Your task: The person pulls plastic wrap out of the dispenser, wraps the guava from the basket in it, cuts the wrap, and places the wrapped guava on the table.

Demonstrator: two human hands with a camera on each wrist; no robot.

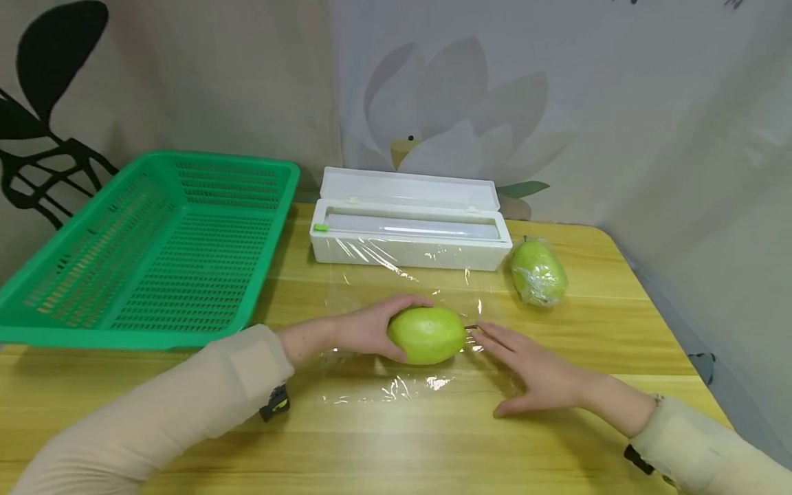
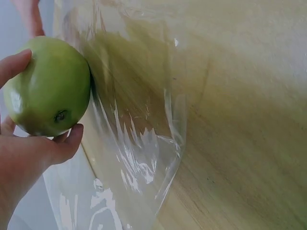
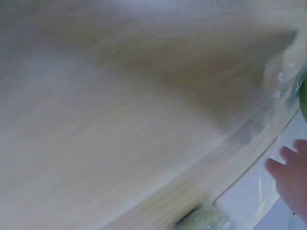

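Pear (image 1: pixel 427 335) lies sideways in front of the white box (image 1: pixel 445 257), over clear film (image 1: pixel 396 390), gripped by the left hand (image 1: pixel 370 327). The right hand (image 1: pixel 537 372) grasps nothing, fingers extended beside the stem (image 1: pixel 471 327); a wrapped pear (image 1: pixel 538 271) sits just right of the box.

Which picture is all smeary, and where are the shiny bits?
Right wrist view: smeary, table and right hand blurred; head view: clearer, bright glints on the plastic film; left wrist view: white glare on the film's creases, shadow beside the held pear.
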